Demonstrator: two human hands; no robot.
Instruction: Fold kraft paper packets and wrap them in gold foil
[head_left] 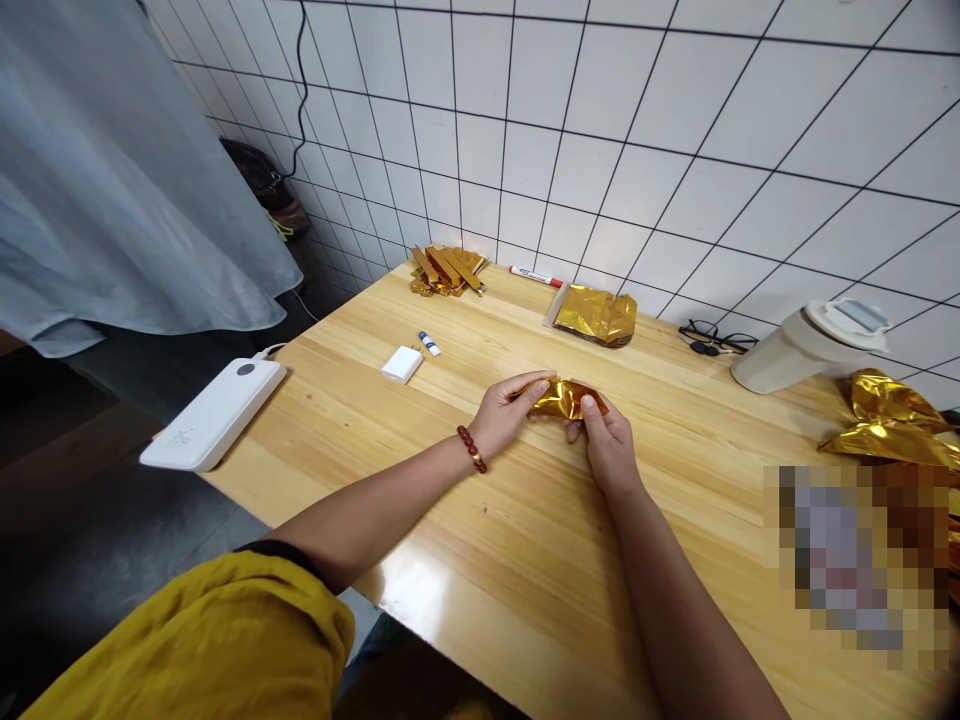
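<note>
Your left hand [501, 415] and right hand [611, 440] both grip the gold foil piece [561, 399], one at each end, thumbs on top and fingers curled beneath. It sits between them over the middle of the desk [517, 580]; whether it touches the wood, you cannot tell from this angle. The surface looks thin and crinkled, so it would likely crease or tear under a hard pull: match the pressure of both thumbs, work outward from the centre, and smooth each bend before pressing it firm.
</note>
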